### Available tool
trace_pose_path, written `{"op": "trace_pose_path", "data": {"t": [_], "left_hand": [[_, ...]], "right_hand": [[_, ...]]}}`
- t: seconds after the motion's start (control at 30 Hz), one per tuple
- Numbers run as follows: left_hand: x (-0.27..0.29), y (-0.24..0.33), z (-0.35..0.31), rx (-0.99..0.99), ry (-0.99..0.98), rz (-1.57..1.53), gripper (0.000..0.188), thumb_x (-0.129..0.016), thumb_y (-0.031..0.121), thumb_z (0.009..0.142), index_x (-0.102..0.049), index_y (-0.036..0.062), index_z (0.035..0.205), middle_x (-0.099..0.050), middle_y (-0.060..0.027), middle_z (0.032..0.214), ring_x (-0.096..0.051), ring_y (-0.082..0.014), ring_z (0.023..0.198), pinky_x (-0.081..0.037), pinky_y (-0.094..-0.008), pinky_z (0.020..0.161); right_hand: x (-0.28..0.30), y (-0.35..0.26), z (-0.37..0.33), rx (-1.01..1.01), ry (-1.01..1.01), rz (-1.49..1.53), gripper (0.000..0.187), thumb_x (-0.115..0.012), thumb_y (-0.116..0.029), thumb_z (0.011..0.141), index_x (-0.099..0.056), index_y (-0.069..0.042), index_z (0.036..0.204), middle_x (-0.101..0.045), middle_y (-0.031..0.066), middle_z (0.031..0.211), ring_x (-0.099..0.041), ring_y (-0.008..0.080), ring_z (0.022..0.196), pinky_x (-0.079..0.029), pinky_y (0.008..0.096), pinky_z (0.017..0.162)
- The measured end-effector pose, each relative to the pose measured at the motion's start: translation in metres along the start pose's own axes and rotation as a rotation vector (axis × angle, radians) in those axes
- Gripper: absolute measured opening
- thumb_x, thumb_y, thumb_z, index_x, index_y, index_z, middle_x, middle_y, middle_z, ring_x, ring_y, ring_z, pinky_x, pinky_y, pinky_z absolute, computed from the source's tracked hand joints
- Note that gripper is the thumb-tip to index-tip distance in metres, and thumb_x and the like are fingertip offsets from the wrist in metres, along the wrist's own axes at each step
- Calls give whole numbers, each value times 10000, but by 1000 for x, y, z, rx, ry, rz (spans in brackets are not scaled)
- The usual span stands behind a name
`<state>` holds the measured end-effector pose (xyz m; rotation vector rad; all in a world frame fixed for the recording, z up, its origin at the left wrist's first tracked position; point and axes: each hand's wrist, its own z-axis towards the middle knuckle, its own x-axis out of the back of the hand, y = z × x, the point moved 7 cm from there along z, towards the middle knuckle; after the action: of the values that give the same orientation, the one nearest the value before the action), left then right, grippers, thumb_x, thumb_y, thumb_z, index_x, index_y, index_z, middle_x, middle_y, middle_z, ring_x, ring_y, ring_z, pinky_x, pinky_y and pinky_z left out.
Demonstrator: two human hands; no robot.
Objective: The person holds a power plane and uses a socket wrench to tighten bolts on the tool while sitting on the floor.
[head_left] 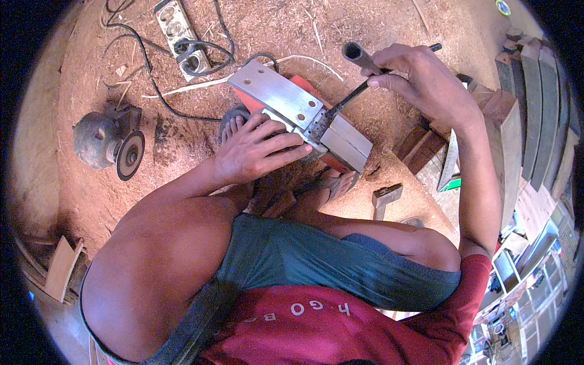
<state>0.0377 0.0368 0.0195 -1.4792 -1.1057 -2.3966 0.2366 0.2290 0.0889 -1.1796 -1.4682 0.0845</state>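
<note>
An upturned red electric planer (304, 112) with its grey metal base plates facing up lies on the sawdust floor in front of me. My left hand (252, 149) grips its near side and steadies it. My right hand (420, 76) is shut on a dark T-handled socket wrench (353, 97), whose tip sits in the cutter slot between the two plates. My bare feet show beside and under the planer.
An angle grinder (109, 143) lies at the left. A white power strip (182, 36) with black cables sits at the top. A small hammer-like block (384, 198) rests at the right near stacked timber planks (517, 121). Wood scraps lie at the lower left.
</note>
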Motion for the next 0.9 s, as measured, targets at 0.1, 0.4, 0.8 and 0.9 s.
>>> {"op": "trace_pose_path", "data": {"t": [0.1, 0.4, 0.8, 0.9], "left_hand": [[0, 0, 0, 2, 2, -2, 538, -614, 185, 891, -695, 212, 1422, -666, 17, 1336, -614, -224, 1110, -471, -467, 982], [-1, -1, -1, 2, 13, -24, 528, -615, 183, 891, -699, 203, 1412, -665, 11, 1337, -613, -227, 1111, -473, -471, 984], [1, 0, 0, 5, 8, -16, 533, -614, 180, 884, -703, 192, 1409, -663, 9, 1340, -610, -227, 1104, -466, -461, 964], [1, 0, 0, 5, 17, -25, 538, -615, 180, 881, -701, 188, 1412, -663, 8, 1344, -610, -227, 1105, -466, -462, 962]], "right_hand": [[-1, 5, 1, -35, -32, 6, 291, -751, -222, 984, -757, 31, 1127, -761, 204, 1086, -725, 393, 1046, -549, 451, 927], [-4, 7, 1, -11, -35, -91, 334, -739, -265, 990, -750, 30, 1146, -746, 225, 1064, -719, 410, 1005, -548, 468, 883], [0, 0, 4, 61, 6, -89, 331, -742, -284, 982, -730, 21, 1111, -723, 226, 1014, -694, 438, 968, -534, 483, 850], [1, 1, 3, 62, 18, -97, 335, -747, -292, 976, -717, 23, 1086, -708, 227, 994, -681, 450, 965, -528, 491, 842]]}}
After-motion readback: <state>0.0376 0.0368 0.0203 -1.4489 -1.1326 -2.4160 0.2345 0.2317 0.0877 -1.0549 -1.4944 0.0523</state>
